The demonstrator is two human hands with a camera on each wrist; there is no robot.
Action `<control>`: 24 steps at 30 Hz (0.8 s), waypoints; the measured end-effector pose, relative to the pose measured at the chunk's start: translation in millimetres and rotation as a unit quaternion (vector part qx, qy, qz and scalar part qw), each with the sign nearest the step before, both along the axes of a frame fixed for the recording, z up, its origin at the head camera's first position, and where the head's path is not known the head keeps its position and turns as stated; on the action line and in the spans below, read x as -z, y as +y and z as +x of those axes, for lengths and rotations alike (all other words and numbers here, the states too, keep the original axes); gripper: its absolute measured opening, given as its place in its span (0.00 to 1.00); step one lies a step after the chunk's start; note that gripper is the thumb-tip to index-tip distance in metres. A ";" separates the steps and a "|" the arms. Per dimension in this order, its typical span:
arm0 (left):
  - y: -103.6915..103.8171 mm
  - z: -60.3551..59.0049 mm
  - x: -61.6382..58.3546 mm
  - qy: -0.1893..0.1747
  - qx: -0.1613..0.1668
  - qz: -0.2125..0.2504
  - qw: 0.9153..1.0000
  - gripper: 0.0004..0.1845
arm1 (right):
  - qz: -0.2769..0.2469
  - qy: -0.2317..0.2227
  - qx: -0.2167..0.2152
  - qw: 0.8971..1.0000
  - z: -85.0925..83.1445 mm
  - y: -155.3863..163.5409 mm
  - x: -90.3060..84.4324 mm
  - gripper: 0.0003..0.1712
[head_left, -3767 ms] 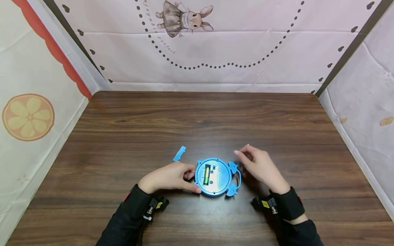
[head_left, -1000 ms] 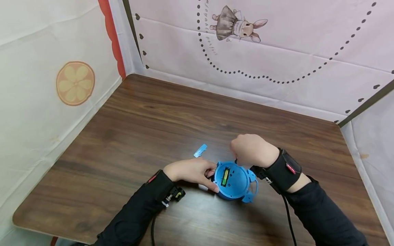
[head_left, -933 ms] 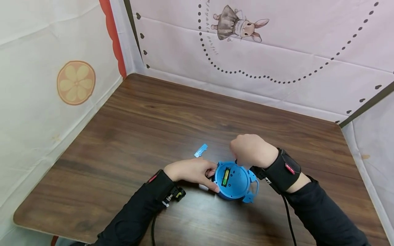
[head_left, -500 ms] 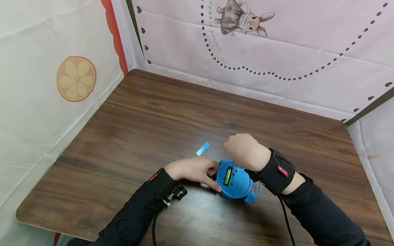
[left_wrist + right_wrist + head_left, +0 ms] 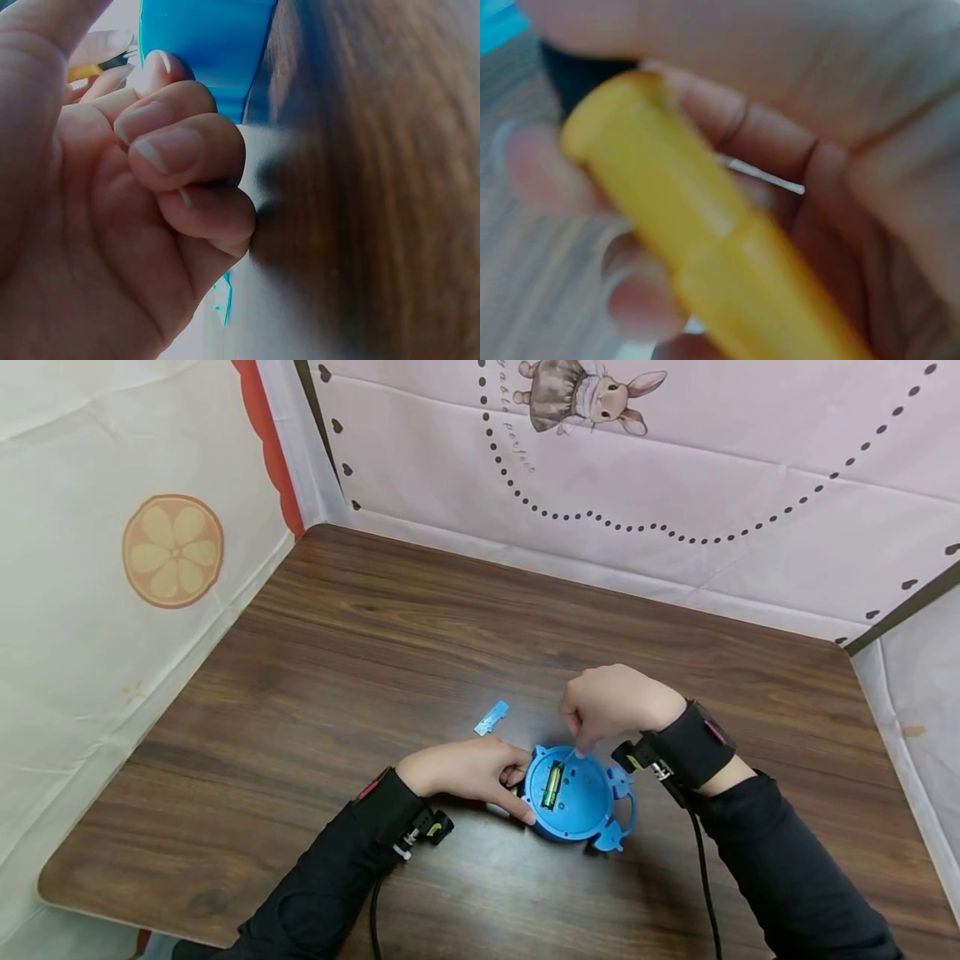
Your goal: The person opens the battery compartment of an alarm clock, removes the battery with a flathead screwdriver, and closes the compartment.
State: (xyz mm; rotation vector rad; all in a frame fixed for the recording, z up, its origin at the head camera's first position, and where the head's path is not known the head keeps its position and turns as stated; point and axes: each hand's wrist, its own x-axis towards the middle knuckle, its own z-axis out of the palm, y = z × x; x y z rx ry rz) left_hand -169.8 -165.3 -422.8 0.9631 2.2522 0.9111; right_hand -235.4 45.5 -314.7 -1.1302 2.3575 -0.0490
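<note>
A round blue twin-bell alarm clock (image 5: 585, 806) lies with its back up, its bells and handle to the right. In its uncovered battery slot sits a green battery (image 5: 552, 787). My left hand (image 5: 467, 772) grips the clock's left rim, thumb on the near side and fingers curled beside it. Above the clock's far edge, my right hand (image 5: 618, 703) holds a screwdriver with a yellow handle (image 5: 697, 217) and black collar. Its thin shaft slants down toward the slot's far end. The handle (image 5: 82, 72) also shows between the fingers in the left wrist view.
A small blue battery cover (image 5: 491, 717) lies on the brown wooden table (image 5: 360, 652), just beyond my left hand. Printed cloth walls (image 5: 645, 485) stand along the back and sides. A black cable (image 5: 705, 893) trails from my right wrist.
Earlier my right hand was beside the bells, then came over the clock's far edge. Since half a second ago its wrist has turned, exposing the shaft. My left hand keeps its hold; the head view swung.
</note>
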 end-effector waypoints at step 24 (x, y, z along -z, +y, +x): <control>5.6 -2.5 -0.5 -0.005 -0.003 -0.019 1.000 0.24 | -0.108 -0.217 0.056 0.969 -37.4 51.1 39.6 0.09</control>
